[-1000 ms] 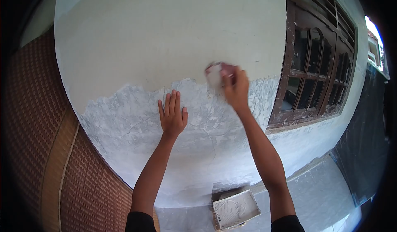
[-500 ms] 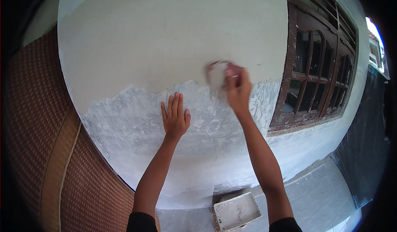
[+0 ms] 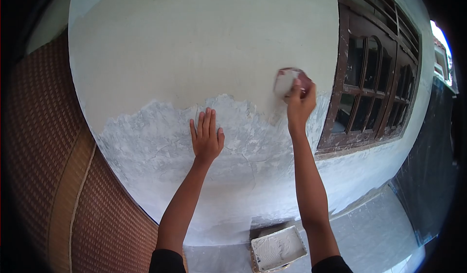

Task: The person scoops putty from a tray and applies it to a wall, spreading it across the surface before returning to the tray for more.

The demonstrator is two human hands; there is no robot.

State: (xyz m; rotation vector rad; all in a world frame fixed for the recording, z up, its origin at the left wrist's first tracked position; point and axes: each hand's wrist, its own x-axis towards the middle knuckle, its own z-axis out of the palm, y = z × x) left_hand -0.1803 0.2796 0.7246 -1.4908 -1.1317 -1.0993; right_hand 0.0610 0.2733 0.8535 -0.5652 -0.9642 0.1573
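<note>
My right hand (image 3: 302, 108) grips a dark red putty scraper (image 3: 305, 84), its face coated with off-white paste and slightly blurred. The scraper is at the wall (image 3: 204, 44), right of centre and just above the ragged boundary between smooth cream coating and bare grey-white patchy surface (image 3: 146, 141). Lower and to the left, my left hand (image 3: 207, 136) lies flat on that patchy surface, fingers stretched upward and the thumb apart. Fine cracks run through the surface beside it.
On the grey tiled floor (image 3: 355, 229) below stands a rectangular tray (image 3: 262, 262) of white paste. A brown wooden window (image 3: 343, 68) with glass panes borders the wall at right. A woven brown panel (image 3: 36, 141) stands at left, and a dark sheet (image 3: 430, 161) hangs far right.
My right hand has moved to the right along the wall with the scraper, toward the window. My left hand has stayed in place.
</note>
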